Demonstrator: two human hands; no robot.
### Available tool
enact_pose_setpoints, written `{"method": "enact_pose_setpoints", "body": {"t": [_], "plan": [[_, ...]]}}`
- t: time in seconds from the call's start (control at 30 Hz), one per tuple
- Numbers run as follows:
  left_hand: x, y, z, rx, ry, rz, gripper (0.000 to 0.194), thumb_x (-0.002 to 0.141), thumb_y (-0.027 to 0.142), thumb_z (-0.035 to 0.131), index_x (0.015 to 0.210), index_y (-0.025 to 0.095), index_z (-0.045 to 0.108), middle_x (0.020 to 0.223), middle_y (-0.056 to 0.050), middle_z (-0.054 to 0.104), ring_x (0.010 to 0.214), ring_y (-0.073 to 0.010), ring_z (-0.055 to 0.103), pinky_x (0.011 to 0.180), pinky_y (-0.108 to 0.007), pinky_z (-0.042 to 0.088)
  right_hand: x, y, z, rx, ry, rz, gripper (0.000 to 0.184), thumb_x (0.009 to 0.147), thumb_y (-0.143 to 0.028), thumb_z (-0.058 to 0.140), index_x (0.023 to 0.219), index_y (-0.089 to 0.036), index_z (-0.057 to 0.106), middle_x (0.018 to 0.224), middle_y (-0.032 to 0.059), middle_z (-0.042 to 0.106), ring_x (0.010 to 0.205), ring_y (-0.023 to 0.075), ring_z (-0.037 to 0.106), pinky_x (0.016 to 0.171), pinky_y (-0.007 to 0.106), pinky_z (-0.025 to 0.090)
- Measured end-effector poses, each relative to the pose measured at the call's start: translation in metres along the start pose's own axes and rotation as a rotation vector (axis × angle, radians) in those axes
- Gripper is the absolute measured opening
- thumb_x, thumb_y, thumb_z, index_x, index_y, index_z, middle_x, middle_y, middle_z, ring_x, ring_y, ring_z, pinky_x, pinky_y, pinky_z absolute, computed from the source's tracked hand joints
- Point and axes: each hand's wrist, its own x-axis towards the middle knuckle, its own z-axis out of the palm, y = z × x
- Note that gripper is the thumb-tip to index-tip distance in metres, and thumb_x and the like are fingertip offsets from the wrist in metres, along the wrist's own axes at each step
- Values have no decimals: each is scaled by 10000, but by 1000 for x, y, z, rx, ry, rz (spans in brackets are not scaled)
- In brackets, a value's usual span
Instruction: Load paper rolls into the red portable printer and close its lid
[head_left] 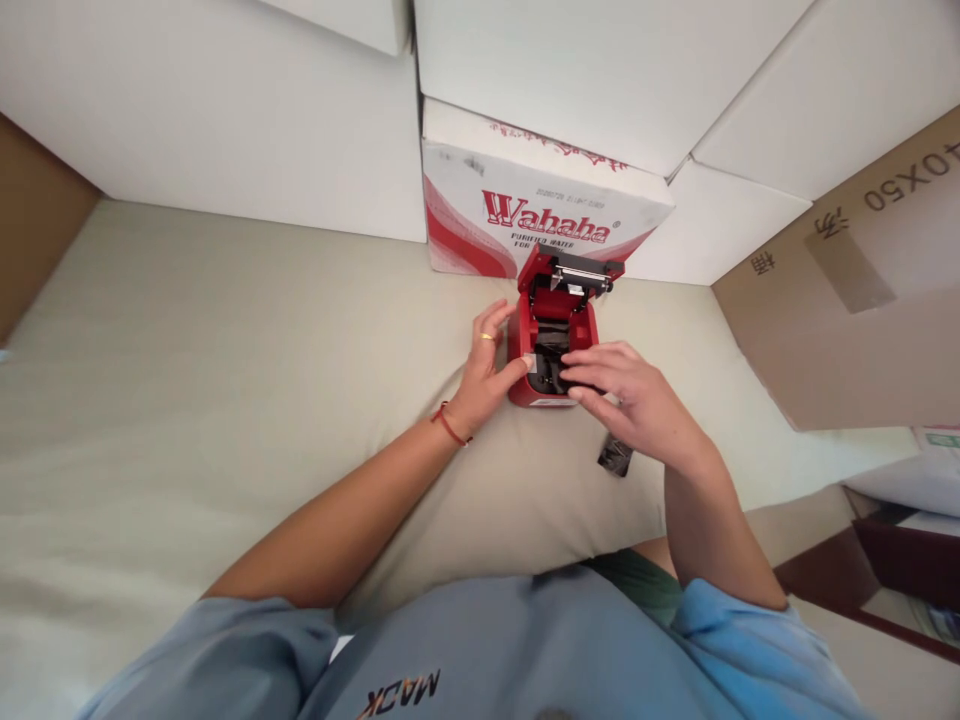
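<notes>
A small red device (547, 320) with its lid flipped open stands on the pale cloth-covered surface (225, 380), showing a black inner compartment. My left hand (487, 365) grips its left side, thumb pressed on the front edge. My right hand (619, 390) reaches over the open compartment, fingers pinched together on a black part inside it. A small black piece (616, 457) lies on the cloth just under my right wrist.
A white and red Wahaha carton (525, 200) stands right behind the device. White boxes (225, 110) line the back. A brown cardboard box (862, 290) leans in at the right, and dark wooden furniture (885, 560) sits at the lower right.
</notes>
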Motion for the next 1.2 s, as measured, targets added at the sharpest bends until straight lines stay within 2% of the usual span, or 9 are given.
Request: {"method": "enact_pose_setpoints", "body": {"t": [0.1,0.27,0.37,0.5,0.63,0.77,0.93,1.07,1.2], "plan": [[-11,13,3,288,141,207,525,984,490,705,1465,307,602,1571,-123,539,1579,-390,419,1383,-664,262,-19,4,10,-7,-8,-7,269,1094,-313,631,1293,-278,809,1457,99,785,1349,297,702,1164,569,570],[-22,16,14,423,-166,414,372,950,393,737,1322,393,757,1246,-66,746,1330,-374,631,1287,-662,350,-23,14,13,100,39,-3,242,1099,-343,638,1255,-294,817,1419,84,806,1373,270,706,1205,546,555],[-21,9,17,514,-182,457,354,937,346,738,1284,406,772,1176,-56,770,1244,-344,674,1228,-643,407,-9,32,8,212,258,128,280,1118,-452,608,1216,-303,824,1380,82,819,1336,260,735,1220,528,543],[-17,6,19,676,-98,598,332,922,291,709,1243,358,759,1129,-58,762,1175,-296,691,1115,-574,509,25,78,9,299,591,299,610,1044,-740,604,1468,-314,706,1572,116,699,1447,303,666,1264,557,495],[-15,8,21,695,-39,698,390,909,245,708,1283,350,728,1101,-51,745,1157,-271,689,1078,-521,539,54,104,15,356,574,223,836,1023,-851,514,1659,-309,507,1645,126,631,1542,301,583,1316,557,433],[-18,8,20,715,-25,716,396,900,233,724,1279,344,745,1109,-58,746,1209,-284,688,1095,-525,551,51,88,16,326,587,179,653,1087,-747,514,1514,-283,682,1388,93,796,1397,277,698,1266,522,496],[-27,4,17,745,-75,542,327,880,317,795,1198,393,805,1235,-73,740,1416,-354,613,1251,-650,438,10,59,23,223,495,158,505,1140,-633,488,1133,-303,870,1248,62,859,1286,266,770,1201,518,561],[-26,4,15,673,-80,524,367,898,351,793,1259,410,769,1325,-50,739,1490,-343,611,1347,-645,328,-18,48,42,118,400,140,404,1134,-536,561,1317,-289,822,1447,91,793,1462,286,674,1287,589,479],[-15,13,8,565,-31,549,535,993,390,670,1521,347,590,1459,-83,734,1514,-325,628,1375,-618,294,-23,42,54,81,460,177,403,1138,-504,557,1371,-283,800,1487,90,769,1490,280,650,1305,580,465]]}}
